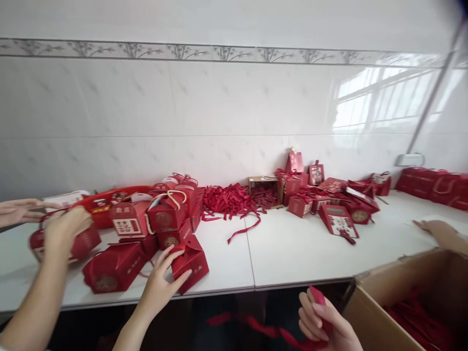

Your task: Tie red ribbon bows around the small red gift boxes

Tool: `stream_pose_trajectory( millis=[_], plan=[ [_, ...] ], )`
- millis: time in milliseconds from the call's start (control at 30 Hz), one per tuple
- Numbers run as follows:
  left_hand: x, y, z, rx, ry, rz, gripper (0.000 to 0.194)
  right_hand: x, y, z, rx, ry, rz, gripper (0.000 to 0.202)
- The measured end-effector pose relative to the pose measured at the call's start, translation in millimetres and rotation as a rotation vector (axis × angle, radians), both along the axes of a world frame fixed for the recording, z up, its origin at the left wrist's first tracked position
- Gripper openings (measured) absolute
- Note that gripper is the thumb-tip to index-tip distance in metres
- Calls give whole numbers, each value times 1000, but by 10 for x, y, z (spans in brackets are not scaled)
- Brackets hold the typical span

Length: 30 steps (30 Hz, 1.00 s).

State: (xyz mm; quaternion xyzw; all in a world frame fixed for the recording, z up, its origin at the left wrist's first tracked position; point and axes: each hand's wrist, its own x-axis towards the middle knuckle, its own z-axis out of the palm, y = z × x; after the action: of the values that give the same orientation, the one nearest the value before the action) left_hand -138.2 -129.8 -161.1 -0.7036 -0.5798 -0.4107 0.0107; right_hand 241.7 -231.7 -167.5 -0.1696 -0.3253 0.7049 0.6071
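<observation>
At the table's front edge, my left hand (163,277) grips a small red gift box (194,267) between thumb and fingers; the box sits tilted on the tabletop. My right hand (324,319), in front of the table, is closed on a red ribbon (268,331), whose loose tail trails away to the left below the table edge. Left of my left hand lies another red gift box (114,267), and behind it are stacked boxes with cord handles (167,212). A heap of cut red ribbons (228,200) lies further back in the middle.
A co-worker's hands (69,226) handle a red box at the left, beside a red tray (106,202). More red boxes (338,219) are piled at the right. An open cardboard carton (376,312) holding red pieces stands front right, near another hand (438,234). A tiled wall closes the back.
</observation>
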Motion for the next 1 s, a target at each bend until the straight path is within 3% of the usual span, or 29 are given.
stream_pose_trajectory(
  millis=[133, 300, 433, 567, 700, 800, 900, 1000],
  plan=[
    [493, -33, 45, -122, 5, -213, 43, 29, -191, 39, 78, -121, -65, 33],
    [1010, 118, 190, -207, -26, -353, 39, 28, -277, 2, 90, -289, -230, 37],
    [1184, 275, 295, -288, -49, -454, 40, 79, -260, 54, 98, -450, -334, 43],
    [1245, 346, 408, -322, -20, -524, 40, 115, -119, 214, 90, -617, -399, 43],
    [1328, 385, 539, -347, 34, -619, 45, 12, 223, 436, 181, -732, -219, 38],
    [1405, 415, 611, -347, 46, -685, 42, -152, 560, 532, 227, -675, -38, 33],
    [1458, 445, 613, -325, 11, -700, 35, -302, 858, 502, 152, -587, 46, 31],
    [1485, 475, 545, -303, -49, -689, 29, -378, 1040, 412, 105, -561, 8, 32]
  ],
)
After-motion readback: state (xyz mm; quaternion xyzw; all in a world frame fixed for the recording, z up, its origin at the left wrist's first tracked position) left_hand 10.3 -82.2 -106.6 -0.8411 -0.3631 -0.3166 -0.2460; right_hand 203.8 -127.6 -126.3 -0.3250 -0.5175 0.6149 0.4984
